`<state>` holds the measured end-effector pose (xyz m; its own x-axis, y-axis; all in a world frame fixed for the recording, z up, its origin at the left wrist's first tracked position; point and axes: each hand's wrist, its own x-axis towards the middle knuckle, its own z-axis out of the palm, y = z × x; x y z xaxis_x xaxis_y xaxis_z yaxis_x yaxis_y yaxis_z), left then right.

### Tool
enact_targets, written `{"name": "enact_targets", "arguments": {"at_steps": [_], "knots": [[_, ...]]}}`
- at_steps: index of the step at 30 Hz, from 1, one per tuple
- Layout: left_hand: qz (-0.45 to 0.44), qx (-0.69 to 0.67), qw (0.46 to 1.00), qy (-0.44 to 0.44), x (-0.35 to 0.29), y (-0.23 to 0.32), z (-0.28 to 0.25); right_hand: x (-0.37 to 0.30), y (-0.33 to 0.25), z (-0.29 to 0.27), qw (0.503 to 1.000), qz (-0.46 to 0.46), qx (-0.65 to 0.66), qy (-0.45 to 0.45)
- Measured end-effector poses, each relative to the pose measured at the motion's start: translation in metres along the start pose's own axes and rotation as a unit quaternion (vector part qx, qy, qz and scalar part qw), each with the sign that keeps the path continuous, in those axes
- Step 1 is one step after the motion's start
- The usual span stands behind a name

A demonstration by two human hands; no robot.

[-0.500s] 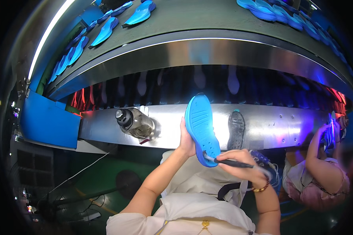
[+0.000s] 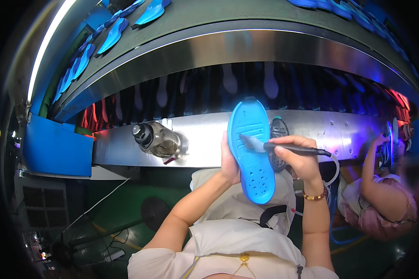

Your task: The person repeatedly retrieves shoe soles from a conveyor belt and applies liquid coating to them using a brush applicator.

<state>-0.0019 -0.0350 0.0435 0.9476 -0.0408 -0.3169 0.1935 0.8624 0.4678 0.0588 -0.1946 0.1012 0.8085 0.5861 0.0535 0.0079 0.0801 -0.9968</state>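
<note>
My left hand (image 2: 229, 162) holds a blue shoe sole (image 2: 251, 149) upright by its left edge, its patterned face toward me. My right hand (image 2: 300, 156) grips a dark-handled brush (image 2: 284, 147) whose bristles rest on the middle of the sole. A bead bracelet (image 2: 314, 197) circles my right wrist. Both forearms rise from the lower edge over my white top.
A shiny metal shelf (image 2: 340, 132) runs across, with a clear bottle with a black cap (image 2: 156, 138) on its left and a dark sole (image 2: 278, 130) behind the blue one. Blue soles (image 2: 111, 35) ride the belt above. Another person (image 2: 384, 195) works at right. A blue bin (image 2: 56, 149) stands left.
The brush has risen from the sole's lower end to its middle. The sole has turned more upright and sits slightly lower and closer.
</note>
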Motion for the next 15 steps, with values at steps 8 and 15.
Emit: {"name": "enact_targets", "arguments": {"at_steps": [8, 15], "knots": [[0.153, 0.045, 0.981, -0.107, 0.004, 0.009, 0.002, -0.008, 0.003, -0.005, 0.991, -0.103, -0.068, -0.046], [0.233, -0.015, 0.969, -0.084, 0.006, 0.03, 0.007, -0.017, 0.008, -0.006, 0.978, -0.162, -0.09, -0.101]]}}
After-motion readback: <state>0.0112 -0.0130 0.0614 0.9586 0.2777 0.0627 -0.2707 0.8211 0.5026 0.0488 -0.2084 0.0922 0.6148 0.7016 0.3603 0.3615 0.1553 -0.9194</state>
